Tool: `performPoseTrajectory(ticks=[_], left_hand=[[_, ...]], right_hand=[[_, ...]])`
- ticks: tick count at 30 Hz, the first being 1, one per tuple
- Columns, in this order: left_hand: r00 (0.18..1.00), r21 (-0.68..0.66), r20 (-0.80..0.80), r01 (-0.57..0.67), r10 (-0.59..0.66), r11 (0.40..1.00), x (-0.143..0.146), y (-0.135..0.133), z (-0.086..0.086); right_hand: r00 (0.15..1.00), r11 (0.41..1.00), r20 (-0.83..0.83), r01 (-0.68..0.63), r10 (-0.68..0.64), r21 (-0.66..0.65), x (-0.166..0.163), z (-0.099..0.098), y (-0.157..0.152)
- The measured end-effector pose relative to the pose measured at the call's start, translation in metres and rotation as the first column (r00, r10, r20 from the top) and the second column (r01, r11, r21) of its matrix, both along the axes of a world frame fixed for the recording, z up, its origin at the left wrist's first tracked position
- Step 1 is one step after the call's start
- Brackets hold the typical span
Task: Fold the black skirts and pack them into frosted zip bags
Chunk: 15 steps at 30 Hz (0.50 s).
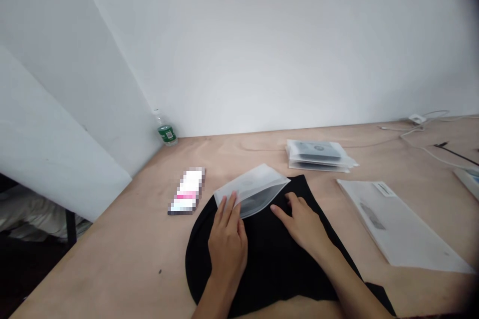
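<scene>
On the table point(112, 259), a blurred packet point(186, 191) lies just beside my left hand point(227, 244), which rests open on the end of a frosted plastic bag point(251, 190) atop black cloth point(262, 264). My right hand point(303, 227), also open, presses the cloth; neither hand grips. With so light a touch, the slick bag could slide off toward the stacked bags point(318, 155).

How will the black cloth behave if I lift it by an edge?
Probably floppy: the black cloth lies slack in soft curves on the plywood table, so it should drape and sag. It likely weighs little for its size. The frosted plastic bag lying on it may slide off as it tilts.
</scene>
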<state>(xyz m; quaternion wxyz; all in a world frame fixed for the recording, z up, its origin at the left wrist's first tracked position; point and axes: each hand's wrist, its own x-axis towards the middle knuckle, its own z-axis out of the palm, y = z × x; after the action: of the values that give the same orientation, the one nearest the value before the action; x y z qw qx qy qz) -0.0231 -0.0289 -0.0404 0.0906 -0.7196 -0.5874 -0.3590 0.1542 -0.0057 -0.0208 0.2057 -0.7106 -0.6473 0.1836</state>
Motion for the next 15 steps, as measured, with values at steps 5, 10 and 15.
performPoseTrajectory(ticks=[5,10,15], left_hand=[[0.997,0.025,0.072,-0.039,0.038,0.999,0.0,0.0,0.0],[0.994,0.029,0.075,-0.086,0.084,0.996,-0.001,-0.001,0.0],[0.992,0.026,0.057,-0.113,0.111,0.993,0.001,0.0,0.0]], right_hand=[[0.957,0.993,-0.288,-0.016,-0.019,-0.118,-0.006,0.003,0.003],[0.607,0.981,-0.771,0.095,-0.19,-0.167,-0.006,0.007,-0.012],[0.016,0.865,-0.866,-0.04,-0.5,-0.5,0.014,0.022,-0.048]])
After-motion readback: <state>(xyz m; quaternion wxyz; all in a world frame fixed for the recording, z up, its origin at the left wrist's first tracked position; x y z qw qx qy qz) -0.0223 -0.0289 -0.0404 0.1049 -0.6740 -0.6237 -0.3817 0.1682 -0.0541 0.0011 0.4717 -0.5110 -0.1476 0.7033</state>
